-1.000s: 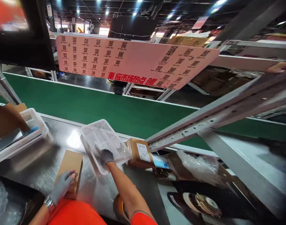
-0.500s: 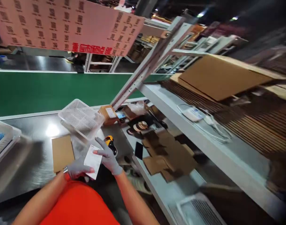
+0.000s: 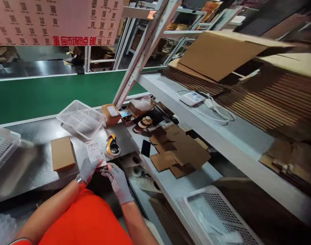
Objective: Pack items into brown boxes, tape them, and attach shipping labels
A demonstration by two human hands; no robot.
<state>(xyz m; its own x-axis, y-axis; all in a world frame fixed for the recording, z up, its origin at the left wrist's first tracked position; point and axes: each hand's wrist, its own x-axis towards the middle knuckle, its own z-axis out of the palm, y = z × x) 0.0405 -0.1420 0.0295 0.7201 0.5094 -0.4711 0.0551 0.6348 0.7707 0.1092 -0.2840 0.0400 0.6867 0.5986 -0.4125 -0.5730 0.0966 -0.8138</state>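
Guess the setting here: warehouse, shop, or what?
Most likely a warehouse packing station: a green conveyor belt runs past the steel bench, flattened cartons are stacked on the shelf, and both gloved hands hold a barcoded label.

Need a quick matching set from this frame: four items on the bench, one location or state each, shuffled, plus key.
Things:
1. paper label
2. white basket
3. flat brown box
4. tape dispenser

Places:
A. lying flat on the steel bench, left of the label
B. pinched at its lower edge by left hand and right hand
C. empty, tilted, near the green belt
D. standing on the bench just right of the label

Pairs: 1-B, 2-C, 3-A, 4-D
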